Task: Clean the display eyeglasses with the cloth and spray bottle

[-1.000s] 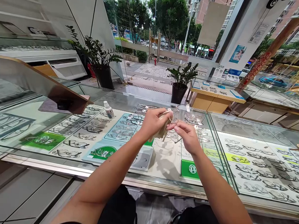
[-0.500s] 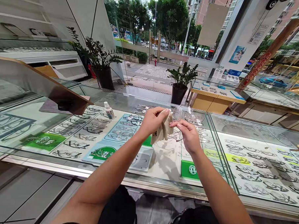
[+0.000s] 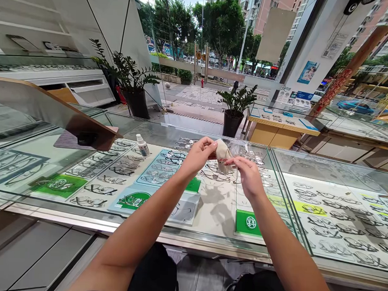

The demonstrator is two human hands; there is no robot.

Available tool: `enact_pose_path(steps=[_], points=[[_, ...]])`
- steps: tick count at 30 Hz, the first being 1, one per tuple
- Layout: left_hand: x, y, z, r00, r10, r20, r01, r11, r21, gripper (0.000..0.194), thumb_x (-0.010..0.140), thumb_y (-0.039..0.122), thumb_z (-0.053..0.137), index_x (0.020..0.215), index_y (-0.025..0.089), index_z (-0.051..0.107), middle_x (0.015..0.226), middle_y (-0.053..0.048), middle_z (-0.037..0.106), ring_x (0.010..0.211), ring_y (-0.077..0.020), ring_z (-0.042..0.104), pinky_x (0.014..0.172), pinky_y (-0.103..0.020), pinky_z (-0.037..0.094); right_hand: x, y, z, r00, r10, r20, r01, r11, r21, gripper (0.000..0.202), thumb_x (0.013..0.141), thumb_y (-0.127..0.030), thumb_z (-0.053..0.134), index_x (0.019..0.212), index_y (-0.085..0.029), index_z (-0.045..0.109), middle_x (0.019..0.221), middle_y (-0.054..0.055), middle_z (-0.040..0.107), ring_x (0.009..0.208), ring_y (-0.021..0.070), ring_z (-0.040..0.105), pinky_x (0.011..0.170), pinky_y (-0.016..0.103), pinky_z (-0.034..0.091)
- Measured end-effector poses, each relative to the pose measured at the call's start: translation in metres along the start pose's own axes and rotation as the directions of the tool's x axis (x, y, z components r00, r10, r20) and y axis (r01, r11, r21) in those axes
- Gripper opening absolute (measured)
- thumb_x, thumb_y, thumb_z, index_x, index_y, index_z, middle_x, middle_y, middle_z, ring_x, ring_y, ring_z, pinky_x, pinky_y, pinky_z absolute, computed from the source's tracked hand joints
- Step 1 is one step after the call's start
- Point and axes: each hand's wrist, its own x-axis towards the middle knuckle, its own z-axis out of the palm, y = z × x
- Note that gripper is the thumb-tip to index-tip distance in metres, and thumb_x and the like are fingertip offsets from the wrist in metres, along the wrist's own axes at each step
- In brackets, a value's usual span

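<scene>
Above the glass display counter, my left hand (image 3: 198,156) pinches a beige cloth (image 3: 223,152) at its upper left edge. The cloth hangs bunched between my two hands. My right hand (image 3: 249,176) is closed at the cloth's right side, its thumb and fingertips on a thin, reddish part that looks like the arm of a pair of glasses. The rest of that item is hard to make out against the cloth. Below, eyeglass frames (image 3: 216,175) lie under the counter glass. A small white spray bottle (image 3: 142,146) stands to the left of my hands.
The glass counter (image 3: 215,235) spans the view, with rows of glasses and green cards (image 3: 248,222) inside. A brown-edged panel (image 3: 95,128) leans in from the left, near a striped cloth (image 3: 67,140). Potted plants (image 3: 232,121) stand beyond the counter.
The cloth has been drawn up and gathered; its hanging, printed part no longer shows. My right hand has shifted slightly right.
</scene>
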Motion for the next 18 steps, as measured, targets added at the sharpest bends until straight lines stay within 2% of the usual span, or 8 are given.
enact_pose_path(steps=[4, 9, 13, 16, 18], points=[[-0.003, -0.001, 0.003, 0.993, 0.059, 0.102, -0.055, 0.998, -0.039, 0.044, 0.085, 0.056, 0.08, 0.092, 0.019, 0.056, 0.079, 0.002, 0.067, 0.076, -0.0121, 0.065, 0.086, -0.032, 0.058, 0.0, 0.001, 0.001, 1.0, 0.024, 0.004, -0.024, 1.0, -0.011, 0.023, 0.092, -0.038, 0.066, 0.083, -0.026, 0.083, 0.094, 0.003, 0.08, 0.101, 0.0252, 0.067, 0.102, 0.039, 0.044], [-0.006, -0.005, 0.008, 0.98, 0.112, 0.162, -0.105, 0.993, -0.051, 0.036, 0.089, 0.05, 0.077, 0.093, 0.018, 0.062, 0.087, 0.0, 0.063, 0.08, -0.0119, 0.061, 0.082, -0.027, 0.055, 0.0, 0.002, 0.002, 0.999, 0.029, 0.02, -0.029, 1.0, 0.002, 0.023, 0.094, -0.036, 0.065, 0.084, -0.024, 0.083, 0.093, 0.004, 0.079, 0.102, 0.0252, 0.067, 0.103, 0.039, 0.043], [-0.006, -0.009, 0.011, 0.987, 0.123, 0.103, -0.12, 0.992, -0.031, 0.031, 0.094, 0.048, 0.069, 0.092, 0.018, 0.065, 0.09, -0.001, 0.062, 0.077, -0.0112, 0.057, 0.075, -0.024, 0.053, 0.0, 0.001, 0.003, 0.999, 0.025, 0.035, -0.025, 1.0, 0.002, 0.024, 0.094, -0.035, 0.064, 0.084, -0.024, 0.083, 0.093, 0.004, 0.078, 0.101, 0.0252, 0.066, 0.103, 0.039, 0.043], [-0.007, -0.012, 0.013, 0.985, 0.17, 0.041, -0.171, 0.985, 0.019, 0.033, 0.09, 0.047, 0.074, 0.106, 0.019, 0.067, 0.11, -0.006, 0.066, 0.083, -0.0127, 0.06, 0.074, -0.024, 0.054, -0.001, 0.001, 0.004, 0.998, 0.028, 0.054, -0.029, 0.999, 0.016, 0.024, 0.094, -0.035, 0.064, 0.082, -0.024, 0.082, 0.093, 0.004, 0.078, 0.1, 0.0252, 0.066, 0.101, 0.039, 0.043], [-0.006, -0.014, 0.013, 0.978, 0.203, 0.044, -0.204, 0.978, 0.039, 0.039, 0.088, 0.046, 0.077, 0.116, 0.02, 0.068, 0.119, -0.008, 0.066, 0.086, -0.0134, 0.062, 0.073, -0.024, 0.053, -0.002, 0.002, 0.005, 0.997, 0.028, 0.07, -0.029, 0.999, 0.022, 0.024, 0.094, -0.034, 0.063, 0.082, -0.024, 0.082, 0.093, 0.004, 0.077, 0.1, 0.0249, 0.066, 0.101, 0.039, 0.043]])
